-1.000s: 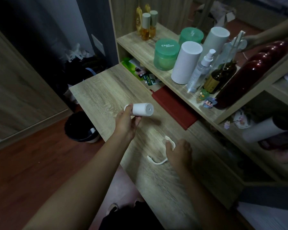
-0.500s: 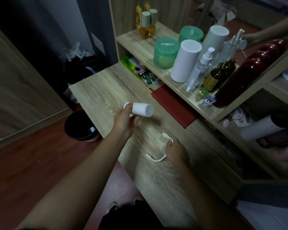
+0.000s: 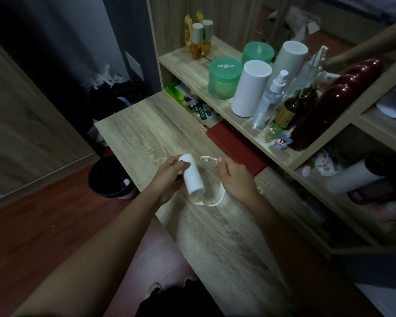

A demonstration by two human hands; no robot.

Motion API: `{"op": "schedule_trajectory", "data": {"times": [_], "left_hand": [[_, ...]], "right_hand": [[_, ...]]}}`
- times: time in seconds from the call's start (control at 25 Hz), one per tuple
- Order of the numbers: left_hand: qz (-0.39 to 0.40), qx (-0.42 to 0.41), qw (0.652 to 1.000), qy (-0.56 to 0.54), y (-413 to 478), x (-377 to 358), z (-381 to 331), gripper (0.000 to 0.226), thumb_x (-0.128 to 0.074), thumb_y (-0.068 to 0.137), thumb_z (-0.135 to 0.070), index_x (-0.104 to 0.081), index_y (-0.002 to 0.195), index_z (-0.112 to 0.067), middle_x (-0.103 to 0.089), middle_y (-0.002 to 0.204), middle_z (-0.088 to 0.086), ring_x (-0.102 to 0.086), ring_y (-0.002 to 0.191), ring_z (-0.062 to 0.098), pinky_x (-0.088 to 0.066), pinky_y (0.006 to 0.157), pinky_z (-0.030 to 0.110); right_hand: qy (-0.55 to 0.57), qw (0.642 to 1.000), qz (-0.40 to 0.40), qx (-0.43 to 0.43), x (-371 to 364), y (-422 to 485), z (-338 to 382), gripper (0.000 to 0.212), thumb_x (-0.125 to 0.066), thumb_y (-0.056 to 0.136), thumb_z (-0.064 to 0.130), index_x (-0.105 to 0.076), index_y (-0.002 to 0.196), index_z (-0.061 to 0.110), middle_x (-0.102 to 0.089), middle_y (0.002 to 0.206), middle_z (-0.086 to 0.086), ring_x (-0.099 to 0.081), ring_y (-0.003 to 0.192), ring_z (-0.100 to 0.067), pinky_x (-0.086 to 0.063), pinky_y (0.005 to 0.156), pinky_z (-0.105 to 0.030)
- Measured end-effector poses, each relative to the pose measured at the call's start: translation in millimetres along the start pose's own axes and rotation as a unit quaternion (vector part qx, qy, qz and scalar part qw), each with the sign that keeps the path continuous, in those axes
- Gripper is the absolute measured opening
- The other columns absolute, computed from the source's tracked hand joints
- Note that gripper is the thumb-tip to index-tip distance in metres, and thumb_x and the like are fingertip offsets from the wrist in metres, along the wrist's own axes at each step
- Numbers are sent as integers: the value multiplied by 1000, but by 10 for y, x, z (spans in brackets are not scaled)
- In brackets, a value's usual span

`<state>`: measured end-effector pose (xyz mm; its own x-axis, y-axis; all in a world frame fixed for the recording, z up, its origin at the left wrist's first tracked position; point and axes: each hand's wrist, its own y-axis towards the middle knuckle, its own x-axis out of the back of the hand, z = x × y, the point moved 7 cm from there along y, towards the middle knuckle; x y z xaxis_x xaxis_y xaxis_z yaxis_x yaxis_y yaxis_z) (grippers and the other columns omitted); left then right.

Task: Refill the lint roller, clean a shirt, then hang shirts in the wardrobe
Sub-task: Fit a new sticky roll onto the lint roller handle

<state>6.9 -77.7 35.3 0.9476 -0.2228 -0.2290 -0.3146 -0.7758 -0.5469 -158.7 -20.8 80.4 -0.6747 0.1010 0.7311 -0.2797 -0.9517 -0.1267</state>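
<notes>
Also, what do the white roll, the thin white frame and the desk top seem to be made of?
White roll: matte, seemingly wound paper sheets. Thin white frame: smooth and evenly bent, probably plastic. Desk top: pale wood grain, low sheen; likely laminate, perhaps real wood.

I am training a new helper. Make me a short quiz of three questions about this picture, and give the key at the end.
1. What does the left hand hold? A) a glass bottle B) a white roll C) a green jar
2. True or false: the right hand is empty.
3. Fill in the gap: on the floor beside the desk stands a black ___.

Key:
1. B
2. False: it grips the white roller frame.
3. bin
</notes>
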Motion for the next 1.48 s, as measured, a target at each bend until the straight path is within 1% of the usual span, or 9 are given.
{"op": "schedule_trajectory", "data": {"times": [0.08,0.2,0.4,0.56,0.72,0.88,1.16,1.28,1.48], "left_hand": [[10,-5,1000,6,-20,-37,-3,34,-57,87,-11,-53,120,-16,-58,101,5,-60,83,22,-49,68,31],[9,-11,1000,0,-69,-67,-15,31,-57,87,-11,-49,116,-15,-57,100,4,-59,79,19,-48,63,28],[27,-15,1000,-4,-112,-85,-19,19,-56,87,-9,-50,104,-17,-57,98,8,-58,79,20,-46,66,31],[31,-19,999,-2,-148,-72,-46,17,-55,88,-9,-52,101,-19,-58,95,7,-58,74,19,-46,63,29],[43,-28,999,-18,-180,-79,-47,17,-54,90,-10,-51,103,-21,-60,95,6,-59,78,21,-48,70,34],[52,-42,998,-17,-214,-87,-59,20,-54,91,-11,-50,108,-20,-62,96,8,-60,81,22,-50,71,35],[42,-46,998,-7,-223,-73,-27,22,-58,89,-12,-53,107,-24,-63,99,11,-60,86,24,-50,74,35],[40,-48,998,-11,-250,-81,-15,23,-59,89,-12,-53,108,-24,-64,99,11,-62,86,22,-52,75,35],[53,-43,998,-14,-304,-140,-15,23,-56,91,-14,-50,110,-25,-63,100,10,-63,82,20,-55,69,32]], "right_hand": [[-5,1000,-1,1,4,7,26,40,-28,100,36,-59,100,10,-56,66,-4,-55,64,-23,-38,60,-30],[-26,1000,-1,1,1,18,69,39,-28,100,36,-57,98,11,-63,77,-9,-58,73,-26,-43,66,-34],[-36,999,5,4,-29,44,108,39,-27,100,38,-57,101,13,-66,84,-8,-60,77,-27,-44,68,-35],[-34,999,11,4,-43,59,127,41,-26,99,39,-57,103,13,-70,94,-8,-63,84,-29,-48,73,-38],[-30,1000,7,1,-25,50,159,41,-27,99,39,-58,102,14,-70,92,-8,-62,80,-27,-48,72,-37],[-22,1000,11,-3,-20,48,189,41,-26,99,40,-58,103,15,-70,95,-6,-62,81,-25,-48,73,-37],[-11,1000,20,-17,13,9,204,40,-27,99,38,-59,104,14,-69,96,-8,-61,82,-25,-36,64,-30],[-9,1000,17,-14,19,-4,202,40,-28,100,37,-59,104,12,-69,95,-10,-61,82,-26,-34,61,-30],[-29,999,8,-18,34,-13,181,40,-26,99,38,-59,103,14,-69,97,-8,-61,86,-28,-40,67,-33]]}}
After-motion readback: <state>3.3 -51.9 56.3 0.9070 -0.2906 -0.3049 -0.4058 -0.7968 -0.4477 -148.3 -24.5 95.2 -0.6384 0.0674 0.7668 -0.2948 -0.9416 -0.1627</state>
